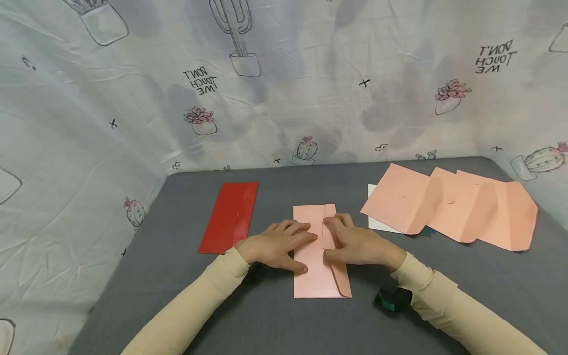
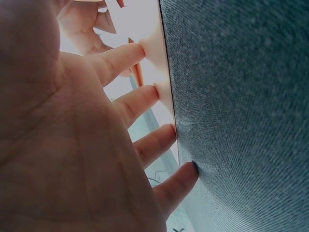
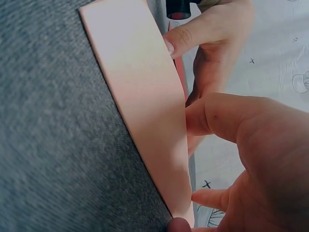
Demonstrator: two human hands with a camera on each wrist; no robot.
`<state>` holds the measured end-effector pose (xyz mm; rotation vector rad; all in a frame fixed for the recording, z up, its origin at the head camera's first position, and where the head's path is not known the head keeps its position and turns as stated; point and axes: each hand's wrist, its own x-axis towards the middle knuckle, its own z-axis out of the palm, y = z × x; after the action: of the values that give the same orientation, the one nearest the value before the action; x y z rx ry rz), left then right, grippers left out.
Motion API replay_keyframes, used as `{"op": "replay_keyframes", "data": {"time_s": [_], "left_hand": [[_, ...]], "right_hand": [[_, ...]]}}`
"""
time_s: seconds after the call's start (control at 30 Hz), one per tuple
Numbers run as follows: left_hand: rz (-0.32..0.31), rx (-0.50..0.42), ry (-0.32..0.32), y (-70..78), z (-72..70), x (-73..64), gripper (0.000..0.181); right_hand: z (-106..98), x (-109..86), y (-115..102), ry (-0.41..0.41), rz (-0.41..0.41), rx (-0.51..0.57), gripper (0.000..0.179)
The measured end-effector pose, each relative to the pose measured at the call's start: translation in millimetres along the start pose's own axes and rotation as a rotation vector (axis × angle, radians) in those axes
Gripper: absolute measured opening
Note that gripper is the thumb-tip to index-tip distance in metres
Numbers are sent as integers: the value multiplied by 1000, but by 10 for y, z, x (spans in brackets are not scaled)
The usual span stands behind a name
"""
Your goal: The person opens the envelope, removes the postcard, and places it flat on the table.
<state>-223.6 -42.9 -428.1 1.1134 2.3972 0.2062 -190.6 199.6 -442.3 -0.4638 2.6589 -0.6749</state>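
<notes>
Pink envelope (image 1: 314, 257) under both grips (image 1: 276, 247) (image 1: 363, 245)

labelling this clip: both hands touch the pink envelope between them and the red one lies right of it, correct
Not quite: the head view shows the red envelope lying left of the pink envelope; the left hand and right hand do both touch the pink one.
</notes>
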Motion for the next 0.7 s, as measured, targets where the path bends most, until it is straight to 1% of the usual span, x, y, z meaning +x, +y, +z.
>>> {"op": "replay_keyframes", "data": {"time_s": [0.17,0.37,0.6,0.7], "left_hand": [[-5,-4,-3,8,-8,7,73],[6,4,-2,5,1,17,73],[6,13,5,6,4,15,73],[12,8,11,0,3,16,72]], "right_hand": [[-40,-16,13,-18,-11,43,82],[-75,-36,28,-46,-13,112,85],[-87,-24,45,-56,-27,109,87],[-111,-24,50,-69,-22,140,88]]}}
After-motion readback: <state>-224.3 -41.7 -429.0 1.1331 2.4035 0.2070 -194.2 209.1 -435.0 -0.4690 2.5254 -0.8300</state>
